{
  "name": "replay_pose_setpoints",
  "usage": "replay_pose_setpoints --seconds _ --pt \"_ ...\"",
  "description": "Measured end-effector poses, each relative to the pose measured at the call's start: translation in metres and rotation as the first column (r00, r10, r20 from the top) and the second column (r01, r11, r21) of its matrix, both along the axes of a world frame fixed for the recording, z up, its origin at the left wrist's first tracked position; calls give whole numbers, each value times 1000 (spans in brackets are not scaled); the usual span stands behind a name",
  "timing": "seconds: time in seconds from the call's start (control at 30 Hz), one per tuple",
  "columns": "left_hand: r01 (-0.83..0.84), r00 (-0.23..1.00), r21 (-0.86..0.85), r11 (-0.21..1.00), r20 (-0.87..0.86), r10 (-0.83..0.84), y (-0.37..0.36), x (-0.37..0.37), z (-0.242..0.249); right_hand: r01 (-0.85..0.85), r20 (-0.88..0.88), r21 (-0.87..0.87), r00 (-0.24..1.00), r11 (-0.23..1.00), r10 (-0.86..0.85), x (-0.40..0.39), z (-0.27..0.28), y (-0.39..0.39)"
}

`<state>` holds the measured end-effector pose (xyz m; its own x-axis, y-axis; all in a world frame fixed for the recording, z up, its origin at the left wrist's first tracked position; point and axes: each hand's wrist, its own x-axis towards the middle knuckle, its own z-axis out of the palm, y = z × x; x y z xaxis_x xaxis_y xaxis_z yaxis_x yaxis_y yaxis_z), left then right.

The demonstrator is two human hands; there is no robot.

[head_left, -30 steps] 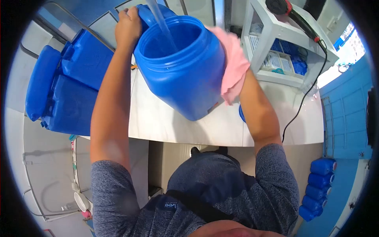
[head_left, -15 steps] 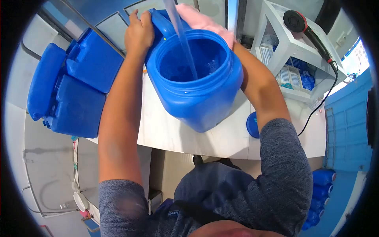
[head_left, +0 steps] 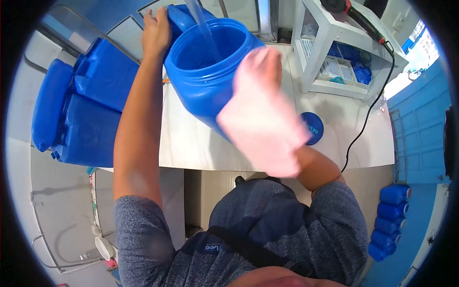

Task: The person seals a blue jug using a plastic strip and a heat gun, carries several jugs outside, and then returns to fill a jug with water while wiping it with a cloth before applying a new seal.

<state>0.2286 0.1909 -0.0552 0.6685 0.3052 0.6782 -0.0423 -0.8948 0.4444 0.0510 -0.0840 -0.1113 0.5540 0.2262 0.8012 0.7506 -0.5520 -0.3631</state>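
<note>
The person leans over a pale counter [head_left: 201,143] with a big blue wide-mouthed container [head_left: 205,81] tilted on it, its open mouth turned up toward them. The left hand [head_left: 156,32] is closed around the handle [head_left: 178,18] at the far left of the container's top. A thin stream of water [head_left: 203,29] falls into the opening from above. The right hand is hidden under a pink cloth [head_left: 260,117], blurred, in front of the container's near right side; how its fingers sit I cannot tell. A round blue lid [head_left: 313,128] lies flat on the counter just to the right. Blue jerrycans [head_left: 86,110] are stacked to the left, and a white shelf unit [head_left: 334,48] stands at the far right.
</note>
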Motion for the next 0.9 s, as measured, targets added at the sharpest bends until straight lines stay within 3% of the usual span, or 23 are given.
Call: replay_pose_setpoints --seconds 0.07,0.1,0.17,0.2,0.23,0.3,0.37,0.4,0.43,0.47,0.5,0.53,0.57,0.63,0.67,0.7,0.77,0.8,0.83,0.9 --pt "112 992 -250 962 -28 -123 -24 -21 11 220 258 -247 954 944 -155 -16 -14 21" --pt "108 992 -252 962 -33 -120 -17 -28 5 276 350 -302 923 913 -163 -19 -22 31" --pt "338 929 -664 667 123 -349 -2 -41 -3 281 422 -344 899 896 -120 -19 -30 45" --pt "426 875 -794 434 241 -419 7 -48 -3 191 352 -350 934 917 -60 -18 -31 52" --pt "433 857 -831 350 259 -446 19 -67 0 190 357 -352 932 917 -56 -17 -20 54" --pt "522 850 -666 534 349 -395 19 -120 -3 -191 -23 -530 977 826 212 -18 20 56" --pt "477 858 -626 617 484 -173 10 -173 -7 -112 61 -571 982 813 178 -11 39 73" --pt "614 767 -569 547 595 -242 2 -199 -21 -30 150 -608 977 793 153 -6 49 82" --pt "735 653 -492 466 697 -294 -10 -221 -39 -85 84 -622 981 778 175 -1 60 89" --pt "727 668 -502 468 673 -317 -37 -236 -51 -85 84 -626 981 775 176 -1 69 89" --pt "620 783 -692 370 577 -234 -71 -247 -63 -41 161 -631 970 774 183 -2 79 89" --pt "682 728 -697 221 618 -296 -106 -254 -64 1 238 -634 952 773 194 -3 88 89" --pt "510 854 -666 544 321 -409 -100 -256 -105 -4 244 -641 947 768 209 -10 96 84" --pt "537 819 -647 542 245 -519 -99 -252 -106 -407 130 -327 875 853 467 -32 107 61" --pt "551 796 -636 541 205 -570 -98 -250 -107 -435 187 -267 852 860 489 -45 109 42" --pt "722 563 -582 373 182 -806 -81 -227 -78 -429 244 -156 856 890 455 -41 105 23" --pt "561 783 -499 660 60 -620 -106 -224 -62 -391 317 154 890 907 329 -24 89 -5" --pt "605 780 39 796 176 -601 -90 -196 -71 -360 323 358 913 862 248 -10 79 -14" --pt "562 795 103 821 207 -570 -79 -174 -73 -336 322 540 930 772 179 4 69 -23" --pt "486 843 68 871 228 -488 -54 -131 -78 -239 124 705 969 668 216 41 46 -26"
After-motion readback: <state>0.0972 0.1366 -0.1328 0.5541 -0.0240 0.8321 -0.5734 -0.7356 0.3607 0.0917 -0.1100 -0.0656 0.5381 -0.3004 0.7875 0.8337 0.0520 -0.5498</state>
